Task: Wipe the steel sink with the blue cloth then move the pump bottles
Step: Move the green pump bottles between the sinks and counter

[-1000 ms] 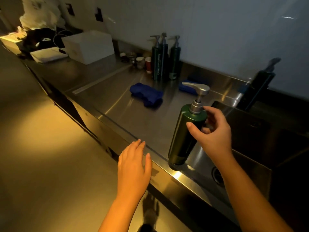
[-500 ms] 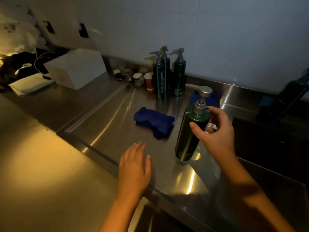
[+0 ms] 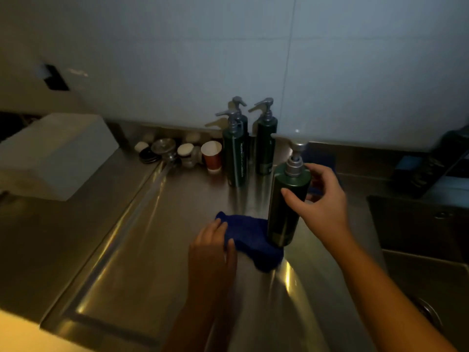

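My right hand (image 3: 321,201) grips a dark green pump bottle (image 3: 285,207) near its neck and holds it upright over the steel drainboard (image 3: 157,240). The bottle's base overlaps the right end of a crumpled blue cloth (image 3: 251,240). My left hand (image 3: 212,252) lies flat with its fingertips on the cloth's left edge, fingers apart. Three more green pump bottles (image 3: 238,151) stand together against the back wall. The sink basin (image 3: 429,273) lies dark at the right.
A red paper cup (image 3: 212,156), small jars and a metal strainer (image 3: 163,148) sit by the wall left of the bottles. A white box (image 3: 53,156) stands at the left. Another blue cloth (image 3: 322,158) lies behind the held bottle. A dark faucet (image 3: 436,163) rises at the right.
My right hand has carried the bottle away from the sink edge, toward the cloth and the back wall. My left hand has slid forward onto the cloth's edge. The view has turned left.
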`<state>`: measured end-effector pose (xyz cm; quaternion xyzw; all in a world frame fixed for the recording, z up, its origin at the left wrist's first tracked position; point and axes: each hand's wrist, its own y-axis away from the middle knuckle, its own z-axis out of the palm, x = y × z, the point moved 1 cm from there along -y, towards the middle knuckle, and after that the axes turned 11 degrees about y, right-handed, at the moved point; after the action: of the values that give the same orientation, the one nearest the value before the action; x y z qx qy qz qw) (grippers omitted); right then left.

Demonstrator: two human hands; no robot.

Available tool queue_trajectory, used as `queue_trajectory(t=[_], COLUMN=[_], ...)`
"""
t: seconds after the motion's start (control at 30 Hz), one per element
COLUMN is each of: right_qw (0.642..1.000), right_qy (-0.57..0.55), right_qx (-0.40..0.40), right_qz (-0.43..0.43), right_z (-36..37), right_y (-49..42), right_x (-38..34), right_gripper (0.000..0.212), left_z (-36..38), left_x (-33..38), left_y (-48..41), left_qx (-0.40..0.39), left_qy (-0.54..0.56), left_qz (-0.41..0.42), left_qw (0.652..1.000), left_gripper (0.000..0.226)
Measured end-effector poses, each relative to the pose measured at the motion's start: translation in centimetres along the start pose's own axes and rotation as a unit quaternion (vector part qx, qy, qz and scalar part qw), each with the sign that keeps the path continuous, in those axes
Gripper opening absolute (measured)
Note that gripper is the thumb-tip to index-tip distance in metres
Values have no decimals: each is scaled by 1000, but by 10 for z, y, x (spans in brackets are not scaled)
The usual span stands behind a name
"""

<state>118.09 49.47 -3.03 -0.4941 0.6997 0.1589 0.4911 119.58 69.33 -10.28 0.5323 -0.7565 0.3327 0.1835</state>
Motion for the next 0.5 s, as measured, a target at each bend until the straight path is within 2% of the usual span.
queue_trajectory(t=[0.13,0.23,0.5], right_qw=[999,999,994], right_qy=[3,2,34], right_qx=[30,40,76], right_qz=[14,27,71], right_z=[29,45,82], right_y=[-31,-54,-111], right_x=[-13,-16,3], right_gripper=[51,52,55], left_z=[-6,-4,22], left_x=[-25,-39,-56], left_y=[-50,-80,-134], left_qx=[-14,-30,-34], left_qy=[17,57,83], left_qz=[48,68,124], left_qw=[999,996,988], left_gripper=[45,40,41])
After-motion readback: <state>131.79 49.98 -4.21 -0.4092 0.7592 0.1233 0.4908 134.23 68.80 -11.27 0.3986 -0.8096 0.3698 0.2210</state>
